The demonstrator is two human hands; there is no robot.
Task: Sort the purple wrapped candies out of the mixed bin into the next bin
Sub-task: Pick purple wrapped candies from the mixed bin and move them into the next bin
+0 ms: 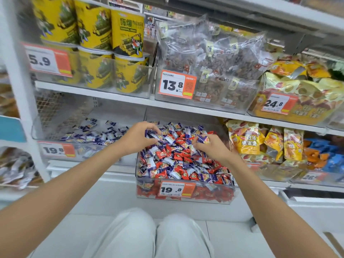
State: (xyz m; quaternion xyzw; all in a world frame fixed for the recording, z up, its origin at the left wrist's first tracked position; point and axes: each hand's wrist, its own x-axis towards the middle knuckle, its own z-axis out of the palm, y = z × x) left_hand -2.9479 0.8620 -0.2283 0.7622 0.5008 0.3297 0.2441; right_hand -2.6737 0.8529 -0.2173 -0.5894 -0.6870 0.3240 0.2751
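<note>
The clear mixed bin (210, 194) is heaped to its rim, so a hasty scoop could spill sweets over the front or carry red candies (181, 141) into the next bin (111, 155) on its left. In the heap, the left hand (139, 137) curls round several purple wrapped candies (151, 134), and the right hand (208, 148) pinches one. They look small, glossy, purple-and-white.

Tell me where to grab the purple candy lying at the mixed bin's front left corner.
Come from above and pinch the candy across its flat middle. It lies on top, uncovered, and the bin wall hems its left side, so a sideways approach looks blocked.
</note>
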